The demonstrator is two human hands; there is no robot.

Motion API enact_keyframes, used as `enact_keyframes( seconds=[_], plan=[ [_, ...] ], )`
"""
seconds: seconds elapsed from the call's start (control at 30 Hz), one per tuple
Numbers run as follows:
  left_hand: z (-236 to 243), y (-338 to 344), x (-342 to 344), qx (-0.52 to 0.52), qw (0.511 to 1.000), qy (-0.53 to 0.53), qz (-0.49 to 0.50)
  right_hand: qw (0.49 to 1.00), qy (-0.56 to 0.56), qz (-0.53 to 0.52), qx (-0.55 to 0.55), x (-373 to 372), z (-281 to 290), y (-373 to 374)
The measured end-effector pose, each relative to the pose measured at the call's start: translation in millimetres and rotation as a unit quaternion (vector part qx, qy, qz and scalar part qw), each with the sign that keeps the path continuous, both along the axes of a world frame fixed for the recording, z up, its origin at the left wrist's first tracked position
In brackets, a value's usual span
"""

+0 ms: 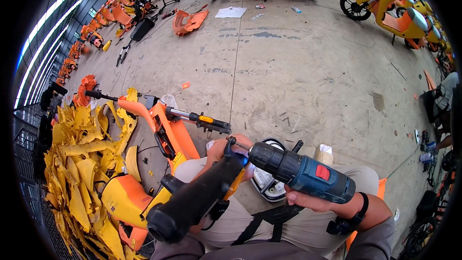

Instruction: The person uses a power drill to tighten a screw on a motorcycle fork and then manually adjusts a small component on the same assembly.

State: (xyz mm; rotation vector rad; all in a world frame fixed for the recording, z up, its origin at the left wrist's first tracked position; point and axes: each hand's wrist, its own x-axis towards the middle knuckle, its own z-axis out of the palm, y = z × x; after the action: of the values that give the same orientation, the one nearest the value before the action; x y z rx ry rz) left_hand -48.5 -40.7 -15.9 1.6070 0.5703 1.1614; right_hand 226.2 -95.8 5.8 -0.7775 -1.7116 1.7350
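My right hand (308, 201) is closed around the handle of a blue and black cordless drill (310, 173), held level over my lap. Its bit points left, at the far end of a dark tubular part (197, 197) with an orange strip along its side. Around that end, close to the drill's tip, wraps my left hand (218, 152). The part lies slanted across my left thigh, its thick rounded end toward me. Whether the bit touches it I cannot tell. Partly hidden behind the drill sits an open case (262, 183) with pale contents.
A partly stripped orange and yellow scooter (168, 130) lies to my left, beside a heap of yellow panels (82, 178). An orange fairing (188, 21) and a white sheet (231, 12) lie ahead. Yellow scooters (392, 7) stand at the far right; another person (447, 96) is at the right edge.
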Motion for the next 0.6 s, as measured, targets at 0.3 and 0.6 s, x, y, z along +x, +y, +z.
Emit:
enact_keyframes(
  seconds=[0.3, 0.6],
  plan=[
    [3.5, 10.3, -2.3, 0.103, 0.994, 0.042, -0.013, 0.994, -0.046, -0.085, 0.055, -1.9, 9.1, -8.9],
    [8.5, 8.6, -14.7, 0.012, 0.995, 0.057, -0.083, 0.967, -0.153, -0.101, 0.176, 2.2, 0.4, 0.4]
  ],
)
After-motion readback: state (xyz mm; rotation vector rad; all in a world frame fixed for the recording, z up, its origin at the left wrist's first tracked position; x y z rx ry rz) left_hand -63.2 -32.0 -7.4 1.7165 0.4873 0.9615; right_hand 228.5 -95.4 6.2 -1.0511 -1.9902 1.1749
